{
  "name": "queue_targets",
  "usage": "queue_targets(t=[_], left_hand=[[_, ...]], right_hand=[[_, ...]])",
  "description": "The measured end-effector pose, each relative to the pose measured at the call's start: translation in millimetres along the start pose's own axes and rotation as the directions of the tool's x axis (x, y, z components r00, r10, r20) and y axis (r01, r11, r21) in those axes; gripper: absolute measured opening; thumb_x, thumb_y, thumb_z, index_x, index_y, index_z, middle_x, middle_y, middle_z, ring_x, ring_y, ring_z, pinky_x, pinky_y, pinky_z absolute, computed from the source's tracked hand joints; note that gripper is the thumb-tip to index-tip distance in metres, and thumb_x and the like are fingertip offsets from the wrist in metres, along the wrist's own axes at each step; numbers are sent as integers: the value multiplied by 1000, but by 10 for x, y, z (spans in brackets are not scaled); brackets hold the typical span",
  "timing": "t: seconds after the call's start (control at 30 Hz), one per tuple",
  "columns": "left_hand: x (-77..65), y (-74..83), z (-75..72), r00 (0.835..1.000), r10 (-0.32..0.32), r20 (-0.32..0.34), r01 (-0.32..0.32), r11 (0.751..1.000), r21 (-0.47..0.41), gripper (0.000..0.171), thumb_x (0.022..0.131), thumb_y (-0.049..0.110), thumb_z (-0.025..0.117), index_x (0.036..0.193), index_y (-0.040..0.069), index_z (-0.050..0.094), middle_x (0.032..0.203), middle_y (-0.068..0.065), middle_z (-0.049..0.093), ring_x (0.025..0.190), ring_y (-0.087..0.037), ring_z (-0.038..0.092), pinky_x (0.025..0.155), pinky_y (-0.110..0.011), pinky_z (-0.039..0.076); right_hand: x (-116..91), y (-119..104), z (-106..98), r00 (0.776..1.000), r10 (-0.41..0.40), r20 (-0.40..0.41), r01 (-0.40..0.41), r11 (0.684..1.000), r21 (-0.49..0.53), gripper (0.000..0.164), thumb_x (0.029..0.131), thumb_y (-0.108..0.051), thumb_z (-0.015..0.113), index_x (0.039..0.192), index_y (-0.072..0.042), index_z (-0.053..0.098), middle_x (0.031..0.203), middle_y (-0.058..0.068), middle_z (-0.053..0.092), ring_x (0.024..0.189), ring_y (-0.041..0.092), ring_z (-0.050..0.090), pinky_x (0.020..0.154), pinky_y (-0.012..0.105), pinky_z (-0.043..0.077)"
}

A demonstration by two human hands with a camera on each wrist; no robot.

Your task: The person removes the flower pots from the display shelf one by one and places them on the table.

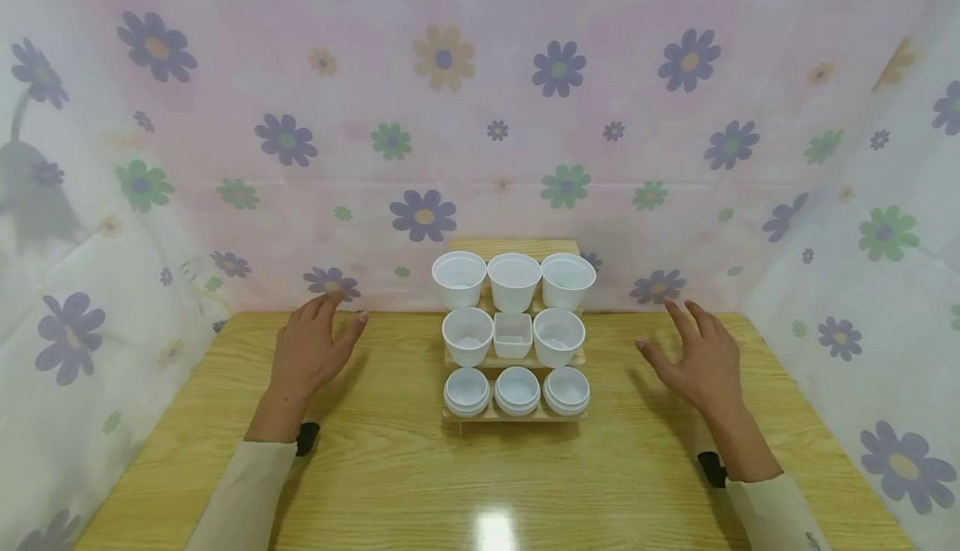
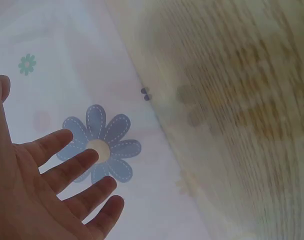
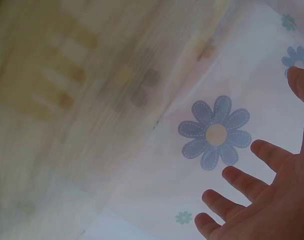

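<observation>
In the head view a small wooden tiered stand (image 1: 515, 248) holds white containers in three rows. Along its top step are three round cups (image 1: 513, 280). The middle step bears a square cup (image 1: 513, 336) between two round cups (image 1: 468, 338). Low round jars (image 1: 517, 390) line the bottom step. My left hand (image 1: 309, 347) hovers over the table to the left of the stand, fingers spread and holding nothing. On the other side my right hand (image 1: 701, 359) hovers likewise, fingers apart. Both wrist views show the spread fingers against the flowered cloth.
The wood-grain table (image 1: 375, 484) carries the stand near its back edge. A flowered cloth (image 1: 502, 101) hangs behind the table, with more flowered cloth at both sides. Each wrist wears a black band part (image 1: 307, 439).
</observation>
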State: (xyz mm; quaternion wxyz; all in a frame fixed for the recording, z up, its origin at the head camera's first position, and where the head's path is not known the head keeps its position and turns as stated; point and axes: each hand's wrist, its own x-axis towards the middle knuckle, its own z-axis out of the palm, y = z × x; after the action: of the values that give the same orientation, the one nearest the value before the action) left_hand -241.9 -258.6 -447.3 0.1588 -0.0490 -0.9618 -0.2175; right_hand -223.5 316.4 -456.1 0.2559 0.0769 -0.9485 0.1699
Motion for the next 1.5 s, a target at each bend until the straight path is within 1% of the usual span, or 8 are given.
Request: queue_targets(t=[0.23,0.43,0.53,0.83,0.97,1.1,1.3,1.5], left_hand=[[15,75,20,1000,13,10,-12,995,-98,71,111,56,47,156,2,46,152,-31,49,135,-56,48,106,-74,41],[25,145,51,998,6,65,8,976,-215,68,112,54,45,156,2,47,150,-25,53,135,-49,51,109,-67,42],[25,198,66,997,8,76,12,965,-264,67,112,53,46,155,2,48,148,-25,54,134,-48,52,107,-66,45],[10,320,163,990,25,140,39,899,-436,62,114,51,44,154,4,50,144,-21,58,130,-43,58,107,-62,48],[-12,366,177,986,24,166,59,875,-480,60,113,52,45,153,7,53,144,-19,59,127,-40,61,105,-62,50],[-14,395,212,983,20,183,78,856,-511,59,113,51,46,151,8,54,138,-16,64,120,-37,66,102,-60,52],[1,470,284,975,12,221,115,827,-551,57,112,52,47,148,9,56,129,-14,68,113,-31,72,97,-54,56],[-13,548,377,965,30,261,139,786,-603,54,114,47,47,147,5,55,124,-17,71,106,-31,74,100,-56,56]], right_hand=[[24,-89,-31,999,-27,-34,29,998,48,72,92,-41,80,147,0,58,144,33,55,127,59,52,96,77,44],[30,-201,-82,1000,-18,23,15,993,119,64,95,-38,79,140,4,61,141,30,57,126,57,52,100,75,42],[35,-250,-111,999,-24,29,20,991,132,63,95,-37,80,140,4,61,142,29,56,126,56,53,101,75,42],[39,-406,-218,997,-58,41,49,982,185,58,95,-33,81,138,1,62,142,25,58,131,53,52,104,73,42],[47,-474,-262,994,-99,41,88,973,212,56,95,-30,81,139,-1,63,142,22,59,131,51,53,103,72,43],[57,-520,-297,989,-143,29,132,964,230,53,94,-27,82,138,-4,64,141,19,61,131,48,54,103,70,44],[60,-540,-332,976,-218,26,203,942,267,49,95,-22,82,138,-6,64,141,17,61,130,45,56,101,69,46],[66,-542,-337,951,-305,54,274,910,311,43,95,-16,81,134,-8,65,136,11,63,128,38,58,100,63,49]])
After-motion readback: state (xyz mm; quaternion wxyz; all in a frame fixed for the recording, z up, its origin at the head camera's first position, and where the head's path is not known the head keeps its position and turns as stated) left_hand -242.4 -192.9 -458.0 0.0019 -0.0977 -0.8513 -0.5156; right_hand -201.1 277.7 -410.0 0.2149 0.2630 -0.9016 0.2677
